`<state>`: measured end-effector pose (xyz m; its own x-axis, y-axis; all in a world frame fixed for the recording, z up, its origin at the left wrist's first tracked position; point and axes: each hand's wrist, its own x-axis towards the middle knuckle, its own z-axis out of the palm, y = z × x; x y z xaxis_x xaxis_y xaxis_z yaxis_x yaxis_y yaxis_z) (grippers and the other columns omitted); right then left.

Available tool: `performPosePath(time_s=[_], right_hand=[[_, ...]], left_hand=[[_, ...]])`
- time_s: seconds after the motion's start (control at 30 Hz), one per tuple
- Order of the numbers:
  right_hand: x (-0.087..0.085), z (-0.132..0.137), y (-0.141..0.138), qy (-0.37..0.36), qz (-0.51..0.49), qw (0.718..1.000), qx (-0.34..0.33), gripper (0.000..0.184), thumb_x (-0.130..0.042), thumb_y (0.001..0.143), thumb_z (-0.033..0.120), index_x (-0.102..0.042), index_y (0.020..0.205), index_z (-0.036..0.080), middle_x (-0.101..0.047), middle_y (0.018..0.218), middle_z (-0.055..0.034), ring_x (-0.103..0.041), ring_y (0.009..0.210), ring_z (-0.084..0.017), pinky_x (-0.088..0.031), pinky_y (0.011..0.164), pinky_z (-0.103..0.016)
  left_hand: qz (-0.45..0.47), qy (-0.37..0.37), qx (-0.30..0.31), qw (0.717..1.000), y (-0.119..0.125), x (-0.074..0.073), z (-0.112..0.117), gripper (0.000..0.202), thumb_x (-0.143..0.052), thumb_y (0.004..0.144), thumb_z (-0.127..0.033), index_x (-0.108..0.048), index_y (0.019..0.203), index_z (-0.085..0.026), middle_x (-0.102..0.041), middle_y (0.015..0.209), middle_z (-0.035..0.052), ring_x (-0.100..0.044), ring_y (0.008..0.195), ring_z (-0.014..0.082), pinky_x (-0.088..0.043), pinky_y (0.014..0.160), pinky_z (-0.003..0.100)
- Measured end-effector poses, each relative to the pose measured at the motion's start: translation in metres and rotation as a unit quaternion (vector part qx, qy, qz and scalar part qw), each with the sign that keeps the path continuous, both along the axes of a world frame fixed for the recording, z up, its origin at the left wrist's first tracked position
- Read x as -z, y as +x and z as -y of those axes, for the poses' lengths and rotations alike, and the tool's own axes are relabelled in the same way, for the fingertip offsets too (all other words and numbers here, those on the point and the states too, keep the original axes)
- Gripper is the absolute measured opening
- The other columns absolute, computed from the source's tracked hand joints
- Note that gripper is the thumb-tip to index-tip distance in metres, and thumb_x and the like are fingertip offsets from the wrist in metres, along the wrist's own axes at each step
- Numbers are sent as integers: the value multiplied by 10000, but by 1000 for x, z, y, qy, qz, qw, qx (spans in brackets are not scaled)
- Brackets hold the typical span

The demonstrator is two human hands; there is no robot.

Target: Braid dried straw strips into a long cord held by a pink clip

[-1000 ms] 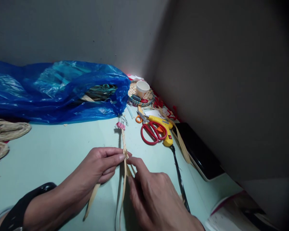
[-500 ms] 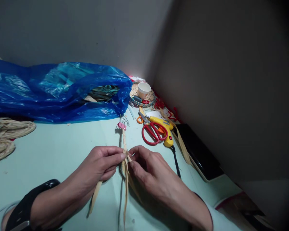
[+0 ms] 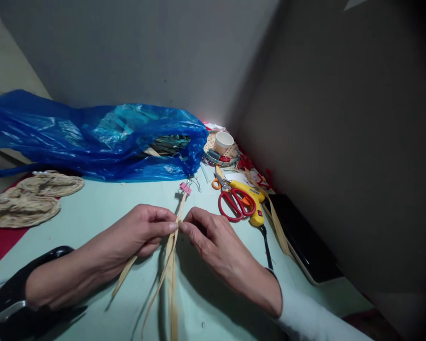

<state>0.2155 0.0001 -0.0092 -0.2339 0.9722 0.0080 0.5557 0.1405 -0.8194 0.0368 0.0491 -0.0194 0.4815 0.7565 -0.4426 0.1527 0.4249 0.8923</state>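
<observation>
A narrow braid (image 3: 181,206) of pale dried-fibre strips runs toward me from a pink binder clip (image 3: 185,188). My left hand (image 3: 147,229) pinches the braid's near end between thumb and forefinger, and one strip (image 3: 125,274) trails out beneath its palm. Thumb and forefinger of my right hand (image 3: 216,241) are closed at the same spot, on the fibre strips where they meet the braid. Below the fingertips, several loose strips (image 3: 172,284) hang down over the pale green tabletop. The exact crossing of the strips is hidden by my fingertips.
A blue plastic bag (image 3: 92,137) with dark strips inside lies at the back. Red-handled scissors (image 3: 230,208) and a yellow glue gun (image 3: 257,215) lie right of the clip. Woven sandal-like pieces (image 3: 39,208) sit left; a black tablet-like device (image 3: 305,241) lies right.
My right hand has come in against my left fingertips at the braid. The loose strips now slant toward the lower left. The whole view has shifted, showing more of the left side.
</observation>
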Motion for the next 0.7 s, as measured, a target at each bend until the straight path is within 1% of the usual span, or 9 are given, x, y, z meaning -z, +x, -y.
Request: performPosePath(time_s=[0.1,0.2,0.27,0.33,0.43,0.5,0.57,0.63,0.7], right_hand=[[12,-5,-7,-3,-14,1000,9,249,-500,958,236,-516,716,178,-479,641,53,-405,608,-102,-281,564,-239],[28,-6,-11,-16,-38,998,42,253,-531,930,267,-516,692,182,-473,601,58,-393,574,-101,-266,538,-239],[36,-5,-12,-15,-49,997,61,255,-550,918,292,-518,688,186,-475,589,59,-395,563,-102,-264,531,-237],[40,-4,-11,-11,-59,996,71,259,-558,915,306,-516,687,190,-474,586,59,-399,560,-104,-268,534,-238],[40,-3,-9,-14,-78,995,67,260,-554,928,325,-515,706,193,-476,598,55,-409,571,-110,-280,544,-241],[38,-1,-8,-26,-99,993,62,220,-540,945,339,-524,778,197,-477,610,58,-416,579,-115,-287,549,-243],[35,1,-6,-44,-126,989,55,142,-514,965,337,-523,914,204,-482,619,68,-423,582,-121,-298,554,-242],[33,3,-4,-55,-141,987,43,109,-484,983,312,-497,1036,217,-488,628,76,-433,589,-127,-312,563,-241],[32,2,-2,-49,-135,989,28,103,-468,993,283,-486,1078,227,-499,641,77,-443,597,-129,-324,576,-243]], left_hand=[[-7,6,-16,1000,-4,9,4,298,-787,705,-392,-648,724,-128,-363,508,-110,-177,419,17,-57,419,207],[-19,24,-36,999,-2,20,9,314,-747,704,-427,-668,754,-127,-343,444,-126,-181,386,23,-62,411,211],[-40,40,-53,997,2,22,12,325,-729,683,-443,-669,762,-133,-351,419,-126,-196,369,29,-73,406,214],[-60,55,-70,994,6,22,14,321,-722,657,-436,-668,758,-136,-392,421,-114,-221,362,35,-88,401,217],[-67,78,-90,991,10,20,15,281,-722,639,-393,-681,754,-140,-500,476,-77,-262,376,39,-111,394,219],[-60,86,-94,990,11,18,15,259,-724,643,-373,-690,765,-148,-551,512,-63,-273,387,39,-121,392,217],[-52,82,-98,990,12,16,14,249,-728,640,-362,-692,769,-153,-552,513,-69,-266,390,37,-121,393,216],[-47,70,-106,991,13,15,13,246,-734,624,-351,-693,766,-153,-507,481,-90,-250,385,34,-110,396,215],[-47,55,-110,991,13,15,13,250,-743,606,-351,-690,750,-153,-488,465,-99,-248,382,33,-109,400,214]])
